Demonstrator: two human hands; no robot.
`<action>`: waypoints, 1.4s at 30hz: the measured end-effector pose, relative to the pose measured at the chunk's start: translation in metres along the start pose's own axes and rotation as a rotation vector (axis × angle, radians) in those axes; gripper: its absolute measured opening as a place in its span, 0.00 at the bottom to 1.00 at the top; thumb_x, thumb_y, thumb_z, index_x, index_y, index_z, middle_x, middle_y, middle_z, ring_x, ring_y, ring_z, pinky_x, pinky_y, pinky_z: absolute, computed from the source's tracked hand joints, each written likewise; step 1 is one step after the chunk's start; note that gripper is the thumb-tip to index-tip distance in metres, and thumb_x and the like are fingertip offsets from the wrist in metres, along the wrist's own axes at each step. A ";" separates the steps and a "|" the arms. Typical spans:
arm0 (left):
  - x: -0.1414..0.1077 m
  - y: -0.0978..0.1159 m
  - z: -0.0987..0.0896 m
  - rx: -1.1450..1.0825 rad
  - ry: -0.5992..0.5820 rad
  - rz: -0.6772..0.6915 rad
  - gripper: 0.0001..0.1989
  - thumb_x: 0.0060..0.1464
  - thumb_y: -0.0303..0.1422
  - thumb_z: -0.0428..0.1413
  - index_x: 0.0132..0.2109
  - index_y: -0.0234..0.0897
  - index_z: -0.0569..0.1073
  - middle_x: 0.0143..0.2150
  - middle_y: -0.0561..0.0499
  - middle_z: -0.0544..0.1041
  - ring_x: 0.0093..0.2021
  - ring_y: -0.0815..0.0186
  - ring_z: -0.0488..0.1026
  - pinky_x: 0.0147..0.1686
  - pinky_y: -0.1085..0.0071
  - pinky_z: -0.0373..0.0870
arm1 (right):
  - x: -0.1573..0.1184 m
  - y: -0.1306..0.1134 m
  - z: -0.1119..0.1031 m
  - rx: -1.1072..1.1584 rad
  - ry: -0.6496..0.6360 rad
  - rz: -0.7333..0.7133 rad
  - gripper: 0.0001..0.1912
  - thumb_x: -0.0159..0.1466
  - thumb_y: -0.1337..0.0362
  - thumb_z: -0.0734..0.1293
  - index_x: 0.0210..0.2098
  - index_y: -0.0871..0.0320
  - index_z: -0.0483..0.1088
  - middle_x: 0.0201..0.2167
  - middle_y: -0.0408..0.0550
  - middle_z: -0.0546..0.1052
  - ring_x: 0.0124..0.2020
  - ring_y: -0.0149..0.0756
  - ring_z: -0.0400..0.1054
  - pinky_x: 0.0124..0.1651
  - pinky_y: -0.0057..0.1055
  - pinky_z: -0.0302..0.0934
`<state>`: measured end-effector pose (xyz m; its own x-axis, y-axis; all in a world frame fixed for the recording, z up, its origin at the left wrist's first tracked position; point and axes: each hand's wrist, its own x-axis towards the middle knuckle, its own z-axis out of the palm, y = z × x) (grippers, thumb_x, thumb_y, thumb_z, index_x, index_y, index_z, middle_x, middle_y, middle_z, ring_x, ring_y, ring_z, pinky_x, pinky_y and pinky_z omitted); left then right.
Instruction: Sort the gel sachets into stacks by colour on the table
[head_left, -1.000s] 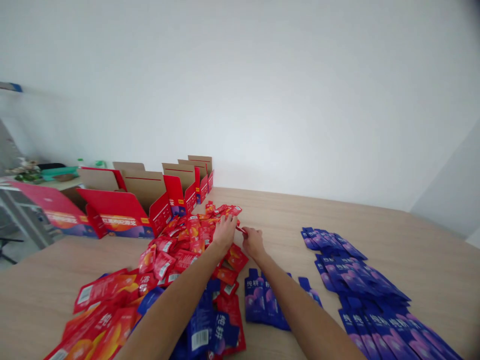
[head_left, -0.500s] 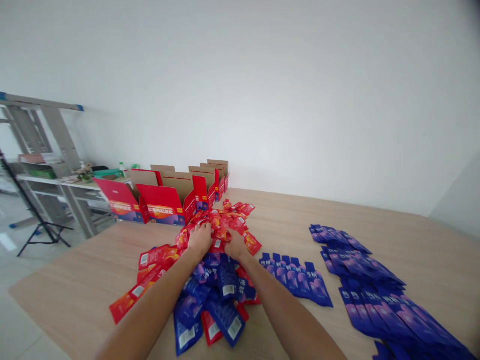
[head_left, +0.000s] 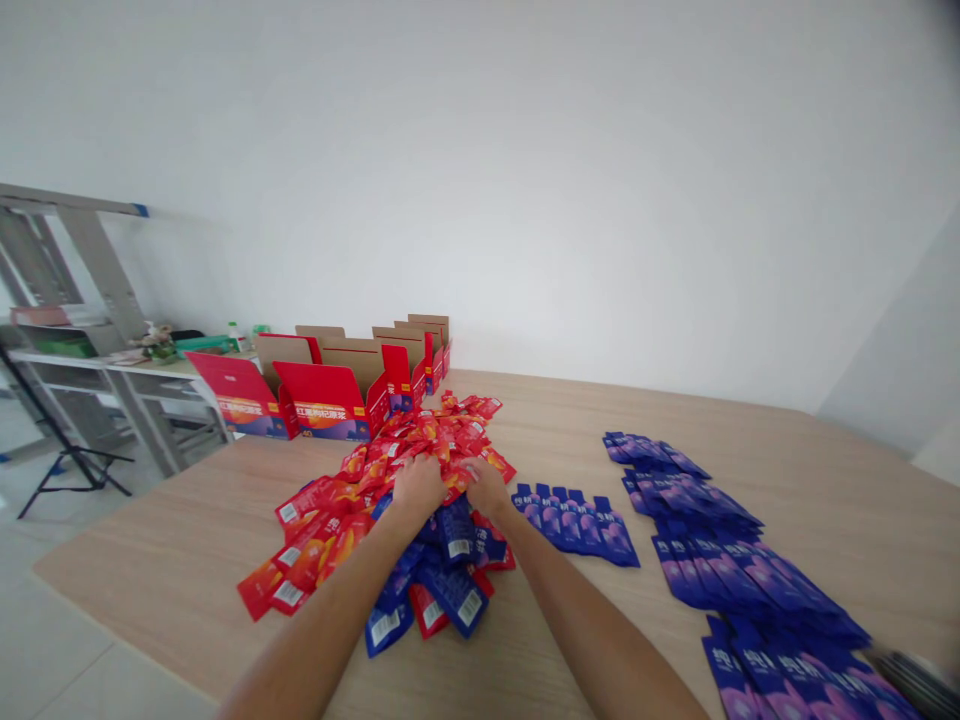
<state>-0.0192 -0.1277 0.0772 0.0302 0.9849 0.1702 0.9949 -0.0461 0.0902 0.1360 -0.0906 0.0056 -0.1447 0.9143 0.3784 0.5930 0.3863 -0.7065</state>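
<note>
Red pouches [head_left: 330,500] and blue pouches [head_left: 450,590] lie in a mixed heap at the middle of the wooden table. My left hand [head_left: 418,484] is at the heap's middle, its fingers curled down over the pouches; what they grip, if anything, is hidden. Close to its right, my right hand [head_left: 484,484] has thumb and fingers pinched on a red pouch [head_left: 456,483]. To the right of the heap, several blue pouches [head_left: 574,522] lie in an overlapping row. Farther right, more blue pouches [head_left: 750,580] lie in several overlapping stacks.
Several open red boxes [head_left: 322,400] stand at the table's back left. The wooden table [head_left: 540,630] meets a white wall behind. Beyond its left edge are a black tripod [head_left: 71,450] and a side desk [head_left: 150,370]. A dark blurred object [head_left: 919,685] is at the lower right.
The view has shifted slightly. My left hand has moved right, closer to my right hand, and more red pouches lie spread on the heap's left side.
</note>
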 end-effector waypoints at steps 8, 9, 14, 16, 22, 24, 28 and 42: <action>-0.047 0.057 0.035 -0.017 -0.035 -0.027 0.26 0.53 0.47 0.57 0.52 0.31 0.72 0.53 0.32 0.72 0.55 0.46 0.69 0.45 0.58 0.71 | -0.087 0.003 -0.040 0.001 0.093 0.042 0.23 0.55 0.77 0.56 0.42 0.56 0.76 0.45 0.49 0.79 0.49 0.36 0.72 0.56 0.32 0.62; -0.050 0.060 0.037 -0.014 -0.032 -0.045 0.28 0.51 0.47 0.58 0.53 0.30 0.71 0.53 0.31 0.71 0.55 0.45 0.68 0.44 0.57 0.72 | -0.098 0.004 -0.043 -0.001 0.097 0.041 0.23 0.54 0.78 0.57 0.41 0.56 0.76 0.45 0.49 0.79 0.49 0.37 0.71 0.56 0.32 0.62; -0.056 0.066 0.035 -0.015 -0.031 -0.098 0.25 0.51 0.38 0.57 0.53 0.27 0.71 0.53 0.30 0.70 0.53 0.46 0.70 0.43 0.60 0.71 | -0.131 0.008 -0.051 0.034 0.111 0.026 0.24 0.53 0.79 0.56 0.40 0.55 0.76 0.46 0.48 0.79 0.50 0.36 0.71 0.58 0.33 0.61; -0.057 0.067 0.029 -0.041 -0.008 -0.120 0.24 0.51 0.39 0.56 0.52 0.27 0.71 0.52 0.31 0.72 0.52 0.45 0.71 0.44 0.60 0.70 | -0.135 0.007 -0.053 0.073 0.118 0.018 0.23 0.53 0.78 0.56 0.40 0.54 0.76 0.46 0.48 0.79 0.50 0.37 0.71 0.58 0.35 0.61; -0.054 0.088 0.018 -0.425 0.026 -0.072 0.16 0.54 0.43 0.52 0.41 0.33 0.72 0.40 0.40 0.77 0.43 0.56 0.74 0.44 0.66 0.67 | -0.135 -0.002 -0.068 0.226 0.103 0.092 0.16 0.64 0.67 0.57 0.43 0.54 0.75 0.42 0.48 0.79 0.44 0.39 0.73 0.49 0.35 0.66; -0.052 0.100 0.025 -0.685 0.006 -0.067 0.11 0.54 0.40 0.51 0.36 0.37 0.71 0.34 0.47 0.76 0.36 0.62 0.73 0.38 0.70 0.65 | -0.135 -0.004 -0.074 0.298 0.104 0.163 0.15 0.66 0.60 0.58 0.43 0.55 0.75 0.39 0.48 0.79 0.42 0.40 0.74 0.46 0.35 0.67; -0.054 0.125 0.051 -1.152 0.056 -0.095 0.08 0.53 0.36 0.48 0.30 0.38 0.67 0.27 0.55 0.70 0.29 0.68 0.67 0.30 0.74 0.61 | -0.139 0.003 -0.088 0.495 0.144 0.383 0.19 0.63 0.50 0.62 0.47 0.54 0.70 0.35 0.47 0.78 0.33 0.39 0.73 0.33 0.33 0.69; -0.074 0.159 0.092 -1.556 -0.350 0.018 0.16 0.44 0.43 0.63 0.35 0.34 0.75 0.29 0.51 0.76 0.30 0.66 0.73 0.30 0.73 0.68 | -0.158 0.046 -0.117 0.421 0.267 0.415 0.21 0.60 0.45 0.65 0.23 0.53 0.58 0.15 0.36 0.64 0.19 0.33 0.64 0.22 0.27 0.52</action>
<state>0.1457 -0.1931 -0.0114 0.2778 0.9604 -0.0217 -0.0637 0.0410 0.9971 0.2785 -0.2318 -0.0167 0.2645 0.9568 0.1206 0.1884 0.0714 -0.9795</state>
